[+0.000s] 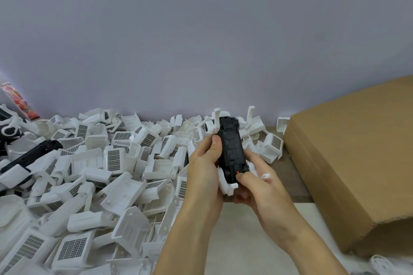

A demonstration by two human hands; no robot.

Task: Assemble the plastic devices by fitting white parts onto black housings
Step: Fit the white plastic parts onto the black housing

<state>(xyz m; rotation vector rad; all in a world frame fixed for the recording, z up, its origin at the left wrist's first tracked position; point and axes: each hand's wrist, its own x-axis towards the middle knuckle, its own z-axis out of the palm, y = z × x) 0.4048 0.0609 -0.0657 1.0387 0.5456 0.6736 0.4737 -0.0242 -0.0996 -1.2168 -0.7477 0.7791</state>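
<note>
Both hands hold one black housing upright above the desk. The left hand curls round its left side, thumb on the edge; the right hand grips its lower end, where a white part sits. A heap of white parts lies left, a cardboard box right.

A plain grey-lilac wall is filling the upper view. Below it a table is showing pale, with a brown strip at the wall.
</note>
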